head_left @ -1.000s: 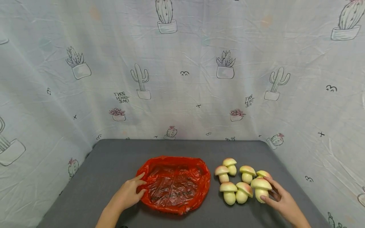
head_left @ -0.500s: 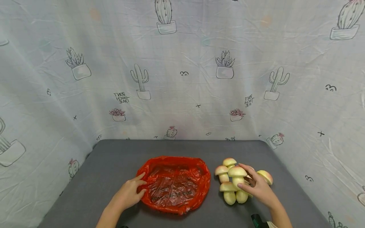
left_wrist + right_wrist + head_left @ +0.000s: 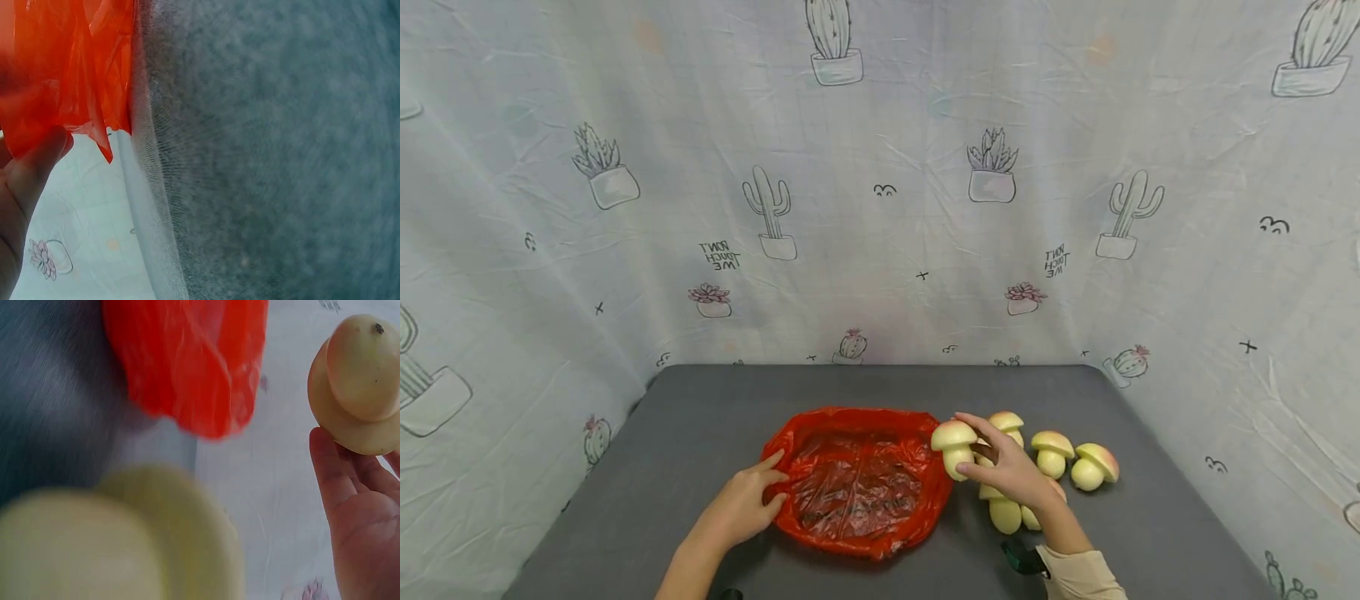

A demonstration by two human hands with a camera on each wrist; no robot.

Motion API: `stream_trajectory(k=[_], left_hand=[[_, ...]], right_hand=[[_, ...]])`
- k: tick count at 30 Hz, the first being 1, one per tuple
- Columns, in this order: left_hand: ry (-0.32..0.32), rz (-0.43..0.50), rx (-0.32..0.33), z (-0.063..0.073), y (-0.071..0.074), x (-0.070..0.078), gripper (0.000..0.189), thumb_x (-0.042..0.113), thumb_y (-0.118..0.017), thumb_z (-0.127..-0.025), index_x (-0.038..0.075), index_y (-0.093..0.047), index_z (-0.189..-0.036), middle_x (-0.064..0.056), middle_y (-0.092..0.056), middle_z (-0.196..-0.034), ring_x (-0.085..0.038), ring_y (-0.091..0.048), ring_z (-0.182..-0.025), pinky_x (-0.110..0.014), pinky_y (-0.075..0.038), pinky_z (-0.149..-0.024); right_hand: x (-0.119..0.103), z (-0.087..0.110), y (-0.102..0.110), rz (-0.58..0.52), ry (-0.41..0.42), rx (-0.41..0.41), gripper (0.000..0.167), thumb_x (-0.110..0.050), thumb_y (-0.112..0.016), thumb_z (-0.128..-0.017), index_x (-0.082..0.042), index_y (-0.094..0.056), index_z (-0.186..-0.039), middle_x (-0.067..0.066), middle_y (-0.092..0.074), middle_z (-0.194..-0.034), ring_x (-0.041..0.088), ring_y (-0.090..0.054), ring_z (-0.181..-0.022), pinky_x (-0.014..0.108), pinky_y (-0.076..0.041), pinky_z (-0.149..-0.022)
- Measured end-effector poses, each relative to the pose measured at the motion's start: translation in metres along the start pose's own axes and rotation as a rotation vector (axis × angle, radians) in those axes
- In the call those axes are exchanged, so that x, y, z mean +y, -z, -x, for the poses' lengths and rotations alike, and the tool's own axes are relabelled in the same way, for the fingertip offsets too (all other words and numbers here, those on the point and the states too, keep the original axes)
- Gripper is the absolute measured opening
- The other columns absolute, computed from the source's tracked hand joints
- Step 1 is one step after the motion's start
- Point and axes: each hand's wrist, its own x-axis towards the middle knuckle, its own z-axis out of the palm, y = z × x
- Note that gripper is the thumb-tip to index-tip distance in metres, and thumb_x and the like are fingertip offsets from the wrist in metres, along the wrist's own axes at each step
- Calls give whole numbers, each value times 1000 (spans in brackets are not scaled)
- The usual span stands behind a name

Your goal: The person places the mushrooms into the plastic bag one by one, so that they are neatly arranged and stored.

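My right hand [image 3: 1011, 475] pinches a pale yellow toy mushroom [image 3: 955, 450] with a pinkish cap, raised at the right rim of an open red plastic bag [image 3: 850, 412]. In the right wrist view the held mushroom [image 3: 365, 378] shows its stem end, with my fingertips against its cap. At the bag's left rim, my left hand [image 3: 741, 508] grips the plastic. The left wrist view shows its thumb [image 3: 40, 162] against the red film. Several similar mushrooms stand to the right, among them an upright mushroom [image 3: 1052, 454] and a tilted mushroom [image 3: 1093, 467]; my right hand partly covers others.
A dark grey tabletop [image 3: 700, 408] lies under everything. Behind and beside it hangs a pale curtain [image 3: 880, 250] printed with cacti. A blurred mushroom [image 3: 81, 550] is close to the right wrist camera.
My right hand has carried the mushroom leftward from the right end of the group, over the other mushrooms, to the bag's right rim. My left hand has stayed at the left rim.
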Motion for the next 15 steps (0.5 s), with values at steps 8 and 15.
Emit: stream_trajectory(k=[8,15], left_hand=[[-9,-11,7,-1,-3,1,24,13,-70,-83,1,-72,-104,-19,-49,-139,-38,-57,-115,-49,-50,-89],[-13,-17,26,-1,-4,-1,23,13,-70,-83,2,-72,-104,-18,-50,-139,-37,-57,-115,-48,-50,-89]], right_hand=[[0,-28,-25,-19,14,-79,66,-12,-63,-91,-7,-31,-148,17,-37,-148,25,-49,-126,35,-49,-94],[-2,-51,-48,-4,23,-99,67,-11,-65,-89,-5,-33,-147,15,-40,-146,29,-49,-126,37,-49,-93]])
